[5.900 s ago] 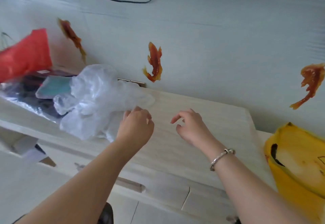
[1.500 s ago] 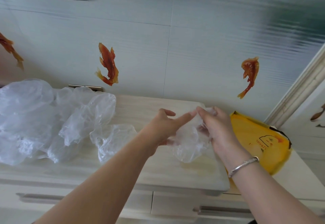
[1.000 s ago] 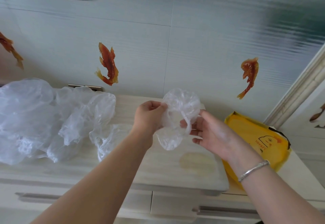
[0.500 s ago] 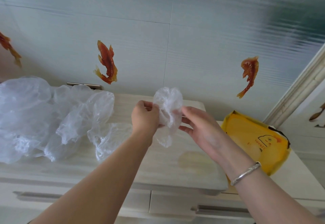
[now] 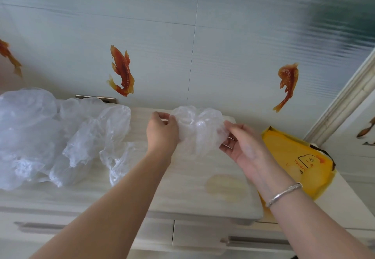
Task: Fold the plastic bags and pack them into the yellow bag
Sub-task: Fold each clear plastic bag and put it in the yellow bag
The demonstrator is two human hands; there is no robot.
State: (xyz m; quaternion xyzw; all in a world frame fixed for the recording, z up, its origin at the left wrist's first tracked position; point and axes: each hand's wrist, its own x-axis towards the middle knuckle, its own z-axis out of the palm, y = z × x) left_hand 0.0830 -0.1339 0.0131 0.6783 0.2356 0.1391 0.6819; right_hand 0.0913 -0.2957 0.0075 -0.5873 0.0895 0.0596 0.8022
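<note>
A small clear plastic bag (image 5: pixel 199 128) is stretched in the air above the pale wooden cabinet top (image 5: pixel 182 189). My left hand (image 5: pixel 162 132) pinches its left edge and my right hand (image 5: pixel 241 147) pinches its right edge, palm turned up. A heap of several crumpled clear plastic bags (image 5: pixel 60 137) lies on the left half of the cabinet top. The yellow bag (image 5: pixel 294 157), printed with a duck face, lies on a lower surface to the right of the cabinet, just beyond my right hand.
Drawers with bar handles (image 5: pixel 249 240) run along the cabinet front below. A tiled wall with orange fish stickers (image 5: pixel 121 72) stands close behind. A white door frame (image 5: pixel 345 100) rises at the right.
The bunched bag held upright between my hands has been pulled out sideways; my right hand moved right and now pinches its right edge. The heap and the yellow bag lie unmoved.
</note>
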